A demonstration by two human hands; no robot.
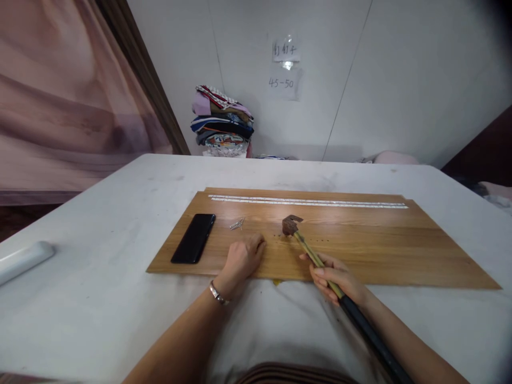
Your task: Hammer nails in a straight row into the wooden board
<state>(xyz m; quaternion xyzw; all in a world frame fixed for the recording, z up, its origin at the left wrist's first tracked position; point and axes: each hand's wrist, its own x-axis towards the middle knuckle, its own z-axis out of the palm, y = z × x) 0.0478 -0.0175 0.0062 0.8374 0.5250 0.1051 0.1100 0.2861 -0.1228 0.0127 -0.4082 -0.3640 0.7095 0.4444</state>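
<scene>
My right hand (pixel 336 274) is wrapped around the hammer (pixel 312 253), which has a worn yellowish handle with a black lower grip. Its rusty claw head is just over the wooden board (pixel 400 240), by a row of small dark spots that look like nail heads. My left hand (pixel 245 255) rests on the board left of the hammer, fingers curled in; nothing shows sticking out of it. Beyond the left hand lies a small bunch of loose nails (pixel 237 224).
A black phone (pixel 194 238) lies on the board's left end. Two white measuring strips (pixel 308 201) run along its far edge. The board is on a white table (pixel 100 213); a white rounded object (pixel 26 260) sits far left. Folded clothes (pixel 224 125) are stacked behind.
</scene>
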